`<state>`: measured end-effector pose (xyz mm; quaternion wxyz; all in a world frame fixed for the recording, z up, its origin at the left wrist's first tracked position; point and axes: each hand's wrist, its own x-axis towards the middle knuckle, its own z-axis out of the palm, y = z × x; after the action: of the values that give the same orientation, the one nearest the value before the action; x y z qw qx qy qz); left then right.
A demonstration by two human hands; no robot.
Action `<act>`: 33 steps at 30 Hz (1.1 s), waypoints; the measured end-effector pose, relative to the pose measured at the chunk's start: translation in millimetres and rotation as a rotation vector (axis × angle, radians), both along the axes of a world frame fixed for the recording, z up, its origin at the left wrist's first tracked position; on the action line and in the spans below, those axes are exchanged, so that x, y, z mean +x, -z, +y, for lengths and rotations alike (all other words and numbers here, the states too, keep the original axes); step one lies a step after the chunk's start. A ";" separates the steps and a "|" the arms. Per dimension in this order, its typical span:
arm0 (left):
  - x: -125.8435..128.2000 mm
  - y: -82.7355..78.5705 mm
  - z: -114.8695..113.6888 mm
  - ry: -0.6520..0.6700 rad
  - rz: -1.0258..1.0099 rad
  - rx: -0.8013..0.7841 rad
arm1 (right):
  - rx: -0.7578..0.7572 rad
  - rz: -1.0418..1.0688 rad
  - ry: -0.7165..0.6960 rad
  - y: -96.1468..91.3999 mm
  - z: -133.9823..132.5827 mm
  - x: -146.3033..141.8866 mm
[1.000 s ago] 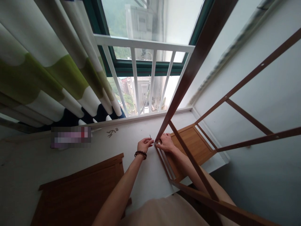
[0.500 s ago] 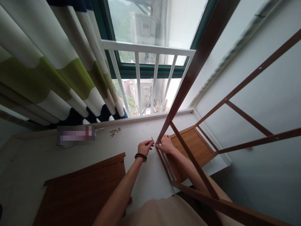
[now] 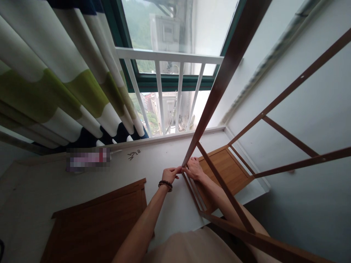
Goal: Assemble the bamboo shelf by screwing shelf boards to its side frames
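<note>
My left hand [image 3: 171, 175], with a beaded bracelet on its wrist, is closed in a pinch at the lower end of a brown wooden post [image 3: 208, 109]. The small dark Allen key in it is mostly hidden by the fingers. Across the joint, my right hand [image 3: 194, 169] is wrapped around the foot of the post, beside the slatted lower rail [image 3: 194, 191]. This post belongs to a brown frame that stands tilted around my right arm. A lighter wooden panel [image 3: 227, 166] is set in the frame's bottom, behind my right hand.
Several small screws or bolts [image 3: 134, 154] lie on the white ledge [image 3: 164, 204]. A separate brown panel [image 3: 104, 219] lies at lower left, with a blurred pinkish package [image 3: 87, 160] behind it. Beyond are a striped curtain [image 3: 90, 87], white railing [image 3: 170, 56] and window.
My left hand has moved slightly right, closing in on the post's joint. The Allen key's upright end, which showed above the fingers, is now hidden. My right hand keeps its hold.
</note>
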<state>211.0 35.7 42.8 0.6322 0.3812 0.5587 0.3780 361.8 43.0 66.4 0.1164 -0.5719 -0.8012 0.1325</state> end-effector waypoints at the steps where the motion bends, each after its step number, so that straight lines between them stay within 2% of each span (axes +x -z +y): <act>1: 0.5 0.5 0.2 -0.021 -0.039 -0.007 | 0.002 -0.003 -0.008 0.3 -0.1 0.5; 4: -0.8 0.7 1.2 -0.080 -0.177 -0.066 | 0.003 -0.002 -0.017 1.2 -0.3 1.5; 10: -3.7 4.8 1.1 -0.052 -0.247 -0.095 | -0.025 0.046 -0.010 -1.4 -0.6 0.9; 15: -2.2 15.9 0.2 -0.125 -0.152 -0.130 | -0.020 0.043 0.019 -2.7 -0.4 -1.6; 19: -4.3 19.3 -0.2 -0.028 -0.081 -0.163 | -0.007 0.027 0.026 -2.4 0.2 -1.6; 24: -7.6 10.0 7.0 0.060 -0.156 -0.152 | 0.011 0.096 -0.033 -1.6 0.5 3.2; 29: -10.6 -2.1 16.6 0.146 -0.125 -0.184 | 0.010 0.155 -0.048 2.1 -0.2 6.1; 31: -11.0 -3.2 17.9 0.158 -0.084 -0.143 | 0.012 0.165 -0.034 2.5 -0.3 5.6; 33: -10.6 -1.8 17.6 0.113 -0.049 -0.052 | 0.016 0.168 -0.030 2.3 -0.2 4.7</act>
<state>200.4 53.3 44.6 0.6756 0.3861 0.5304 0.3364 366.6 42.7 64.1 0.1860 -0.5458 -0.7980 0.1753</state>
